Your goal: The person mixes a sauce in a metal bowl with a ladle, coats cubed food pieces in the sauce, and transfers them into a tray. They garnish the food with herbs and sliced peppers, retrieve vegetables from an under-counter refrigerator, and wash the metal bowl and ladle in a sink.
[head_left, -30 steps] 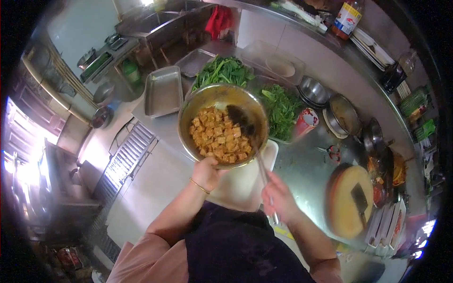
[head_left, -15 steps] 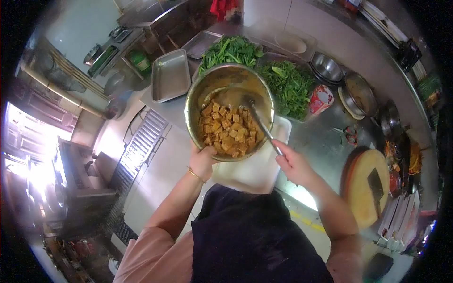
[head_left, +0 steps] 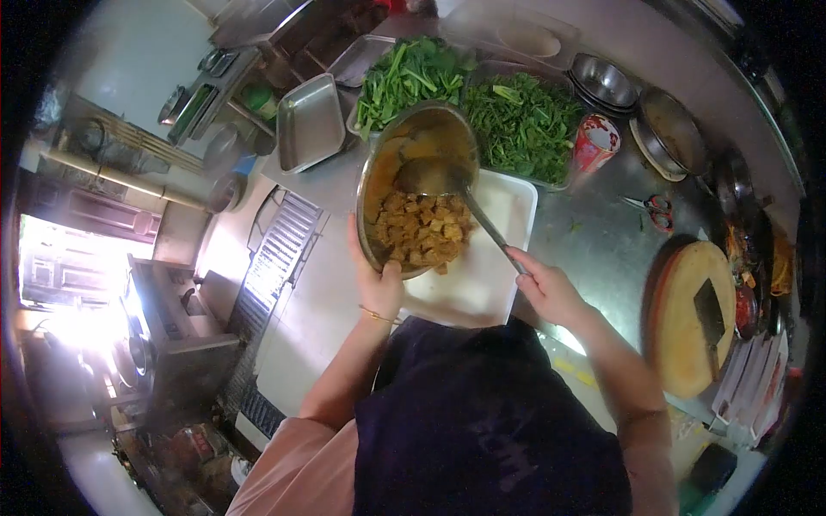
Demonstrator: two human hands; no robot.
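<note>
My left hand [head_left: 376, 273] grips the near-left side of a metal bowl [head_left: 370, 185], which is tilted toward the right. Brown, sauce-coated cubes [head_left: 423, 230] are gathered at its lower side, close to the rim. In my right hand [head_left: 544, 288] is the handle of a ladle [head_left: 492, 225]. The ladle's scoop [head_left: 430, 176] is inside the bowl, behind the cubes. Partly under the bowl is a white rectangular tray [head_left: 503, 215]; the bowl hides its left part.
Leafy greens [head_left: 413, 82] and more greens in a tray [head_left: 525, 129] lie behind the bowl. An empty metal tray [head_left: 310, 125] sits left. To the right are a red-and-white can [head_left: 595, 142], scissors [head_left: 654, 209], and a cleaver [head_left: 710, 314] on a round cutting board [head_left: 680, 344].
The bowl has tipped from nearly upright to the right, over the white tray. The cubes have shifted toward the rim, and the ladle has moved with the bowl.
</note>
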